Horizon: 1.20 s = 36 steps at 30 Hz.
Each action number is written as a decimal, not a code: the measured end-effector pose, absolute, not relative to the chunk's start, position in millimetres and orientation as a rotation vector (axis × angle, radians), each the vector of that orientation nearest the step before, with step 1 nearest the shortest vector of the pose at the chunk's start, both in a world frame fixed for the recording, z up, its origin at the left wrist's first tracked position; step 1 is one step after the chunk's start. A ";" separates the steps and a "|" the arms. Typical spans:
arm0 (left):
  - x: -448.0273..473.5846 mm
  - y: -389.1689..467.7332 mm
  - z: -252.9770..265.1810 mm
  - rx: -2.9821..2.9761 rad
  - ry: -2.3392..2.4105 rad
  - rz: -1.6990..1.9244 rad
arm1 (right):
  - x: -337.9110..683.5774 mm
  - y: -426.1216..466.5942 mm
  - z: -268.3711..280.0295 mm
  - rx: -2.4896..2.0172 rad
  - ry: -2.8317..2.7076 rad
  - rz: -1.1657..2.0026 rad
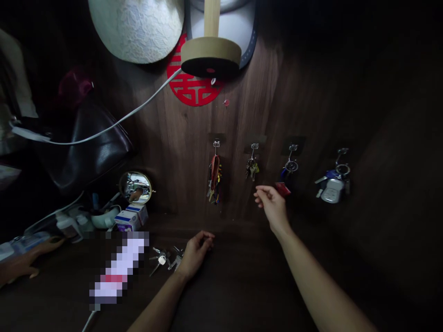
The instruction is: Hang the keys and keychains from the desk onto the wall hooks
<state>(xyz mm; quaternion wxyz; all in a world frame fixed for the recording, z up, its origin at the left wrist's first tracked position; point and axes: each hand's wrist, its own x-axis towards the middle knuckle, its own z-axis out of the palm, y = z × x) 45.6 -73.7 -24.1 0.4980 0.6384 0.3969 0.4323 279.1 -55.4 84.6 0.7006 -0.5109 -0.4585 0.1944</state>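
My right hand (pixel 273 210) is raised near the wooden panel, fingers curled together with nothing visible in them. Just above its fingertips, a small bunch of keys (pixel 252 168) hangs from a hook, apart from the hand. Behind the hand, a red tag (pixel 283 188) hangs below a key ring (pixel 291 166) on another hook. My left hand (pixel 194 254) is low over the dark surface, loosely closed, nothing visible in it. Loose keys (pixel 161 259) lie left of it, and a second bunch (pixel 177 259) is partly hidden by it.
More keys hang at left with a red-brown holder (pixel 215 169) and at right with a grey fob (pixel 332 191). A round mirror (pixel 136 187), small boxes (pixel 129 218) and bottles (pixel 69 226) stand left. A lamp (pixel 211 53) with a white cable (pixel 138 109) hangs above.
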 end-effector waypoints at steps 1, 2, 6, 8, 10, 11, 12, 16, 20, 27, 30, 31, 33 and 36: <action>45.7 -74.0 -23.7 1.537 0.956 1.050 | 276.5 -59.5 74.6 -1.156 -1.017 0.466; 45.8 -74.3 -23.4 1.532 0.952 1.053 | 273.5 -63.6 64.6 -1.182 -1.015 0.499; 46.2 -75.5 -22.3 1.532 0.952 1.066 | 260.6 -79.1 27.5 -1.237 -1.045 0.627; 46.1 -76.4 -21.3 1.543 0.962 1.066 | 254.5 -85.5 12.3 -1.263 -1.076 0.670; 45.9 -77.5 -20.1 1.565 0.976 1.058 | 249.1 -90.6 -0.5 -1.290 -1.104 0.698; 45.7 -78.0 -19.5 1.580 0.985 1.051 | 246.6 -92.5 -6.1 -1.303 -1.115 0.708; 45.6 -78.4 -19.1 1.597 0.993 1.043 | 244.2 -94.1 -11.2 -1.314 -1.126 0.715; 44.9 -78.6 -20.1 1.665 1.012 1.013 | 235.9 -97.4 -26.8 -1.351 -1.203 0.694; 44.1 -79.2 -23.0 1.777 1.028 1.000 | 232.1 -97.8 -36.5 -1.407 -1.353 0.650; 42.4 -90.7 -18.9 2.107 1.018 0.836 | 235.8 -95.1 -44.6 -1.488 -1.537 0.597; 39.4 -96.0 -12.3 2.267 0.965 0.740 | 235.2 -94.9 -43.5 -1.483 -1.572 0.572; 37.8 -97.3 -9.1 2.310 0.957 0.697 | 234.5 -95.1 -42.6 -1.482 -1.585 0.560; 33.2 -98.7 -1.5 2.372 0.951 0.609 | 233.1 -95.7 -40.8 -1.489 -1.605 0.531; 21.0 -97.0 9.6 2.404 0.984 0.536 | 231.7 -96.5 -38.6 -1.512 -1.622 0.508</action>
